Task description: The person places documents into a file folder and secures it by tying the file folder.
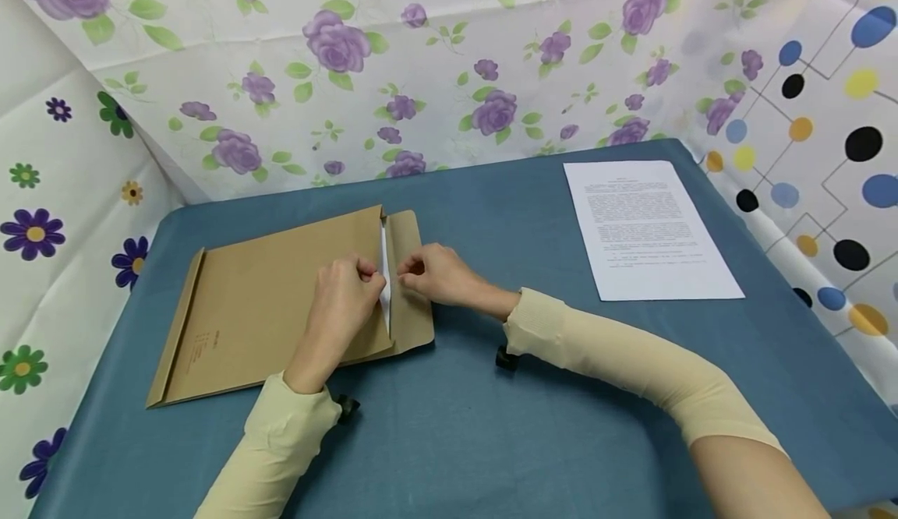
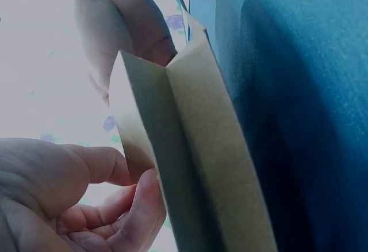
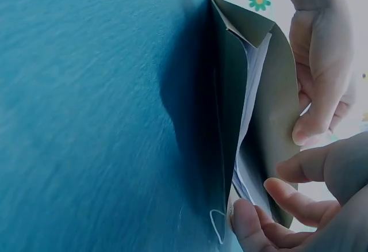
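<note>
Both hands' (image 1: 393, 281) grip hiding envelope (image 1: 281, 301) mouth

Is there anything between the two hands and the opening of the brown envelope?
Nothing visible: the left hand and right hand already touch the brown envelope at its mouth, where white paper shows.

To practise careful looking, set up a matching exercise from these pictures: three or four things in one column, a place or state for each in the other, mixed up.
Things:
1. brown envelope
2. printed sheet
3. left hand
4. white papers

Places or states:
a. lies alone at the table's far right
b. pinches the envelope's mouth edge
c. flat on the blue table, flap open
d. inside the envelope, edge showing

Pairs: 1-c, 2-a, 3-b, 4-d
</note>
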